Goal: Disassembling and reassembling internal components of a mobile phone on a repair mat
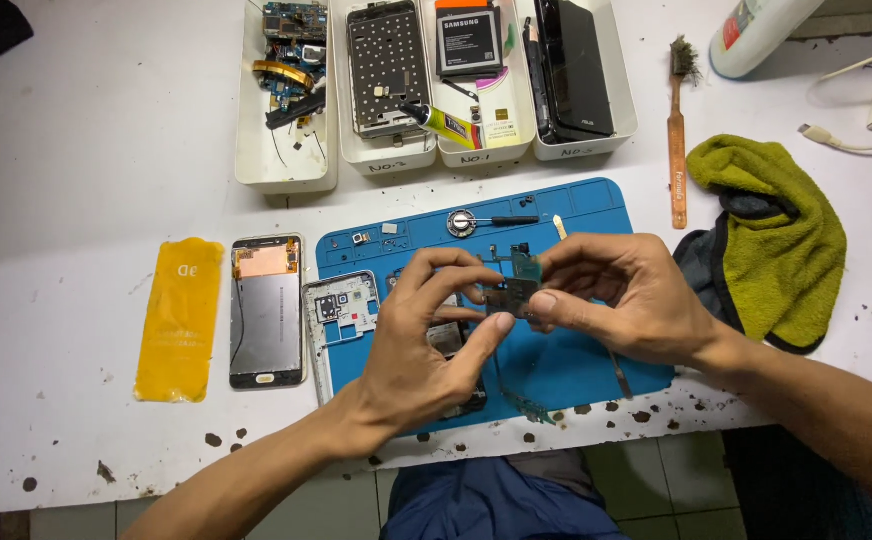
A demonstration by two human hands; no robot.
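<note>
- The circuit board (512, 290) is a small, dark, irregular piece with a greenish part at its top and a thin strip sticking up from it; much of it is hidden behind fingertips.
- It is held up in the air over the middle of the blue work mat (566, 365), between the two hands, clear of the mat's surface.
- The left hand (426, 345) comes up from below with the wrist bent; its thumb and forefinger curl round to pinch the board's left edge, and the other fingers are folded loosely underneath.
- The right hand (626, 295) reaches in from the right, palm turned downward, and grips the board's right edge with thumb and fingertips.
- Both forearms rest low across the white table (76, 170) near its front edge.
- On the mat just left of the left hand lies a silver phone frame (341, 315).
- Beside the mat lies an opened phone screen (267, 312), back upward, and further left a yellow protector sheet (180, 318).
- Well to the right lies a green cloth (776, 230).
</note>
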